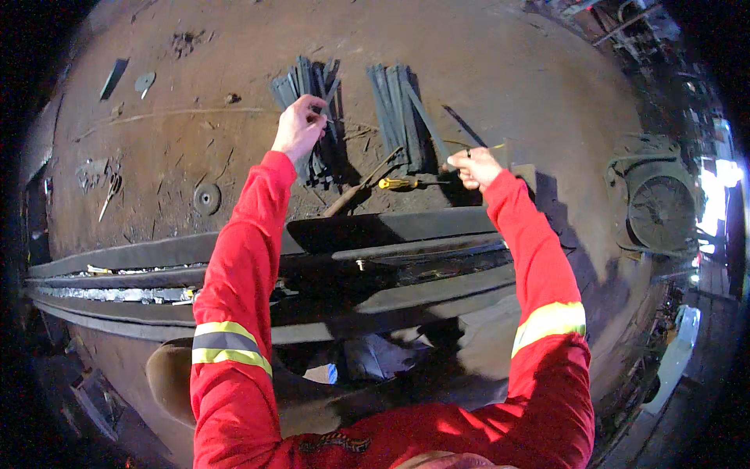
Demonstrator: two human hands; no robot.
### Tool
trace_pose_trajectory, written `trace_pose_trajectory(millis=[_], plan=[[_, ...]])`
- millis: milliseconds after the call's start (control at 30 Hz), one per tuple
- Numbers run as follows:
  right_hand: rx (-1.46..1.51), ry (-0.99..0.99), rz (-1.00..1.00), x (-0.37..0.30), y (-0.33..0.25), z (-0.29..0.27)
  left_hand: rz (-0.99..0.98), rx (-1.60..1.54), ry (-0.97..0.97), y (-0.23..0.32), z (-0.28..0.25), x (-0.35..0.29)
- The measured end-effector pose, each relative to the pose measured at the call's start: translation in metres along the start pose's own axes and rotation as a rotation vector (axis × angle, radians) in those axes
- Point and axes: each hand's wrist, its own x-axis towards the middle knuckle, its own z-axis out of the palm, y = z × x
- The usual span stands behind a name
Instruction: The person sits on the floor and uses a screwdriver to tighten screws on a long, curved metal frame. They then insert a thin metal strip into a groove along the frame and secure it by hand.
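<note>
While right hand point(478, 168) pinches near end of flat strip point(427, 119) — long axis running forward-left across right bundle point(393, 113) — left hand point(299, 130) curls over left bundle point(305, 78), can't tell grip.

A single flat grey strip point(429, 121) is slanting across the scene, its lower end resting in the grip of a right hand point(475, 167) and its upper end reaching over the edge of the right pile point(394, 109). That pile of narrow, straight, blue-grey strips is lying lengthwise on a brown surface point(500, 70), its pieces running roughly side by side. Well to its left, the left pile point(303, 76) of similar strips is spreading more loosely, its ends fanning unevenly at the top, while a left hand point(301, 127) is partly hiding its middle.
</note>
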Motion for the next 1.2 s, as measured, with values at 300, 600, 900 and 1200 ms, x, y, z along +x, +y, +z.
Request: trace_pose_trajectory(millis=[300, 600, 900, 1200], plan=[[0.163, 0.000, -0.672, -0.187, 0.005, 0.085, -0.035, -0.462, -0.333, 0.175, 0.052, -0.131], [-0.535, 0.541, -1.115, -0.264, 0.019, 0.133, 0.578, 0.115, -0.148, 0.227, 0.054, -0.225], [-1.433, 0.483, -1.335, -0.259, -0.006, 0.078, 0.859, 0.463, -0.331, 0.199, 0.022, -0.272], [-1.289, 0.417, -1.319, -0.233, 0.043, 0.093, 0.209, 0.357, -0.489, 0.179, -0.058, -0.267]])
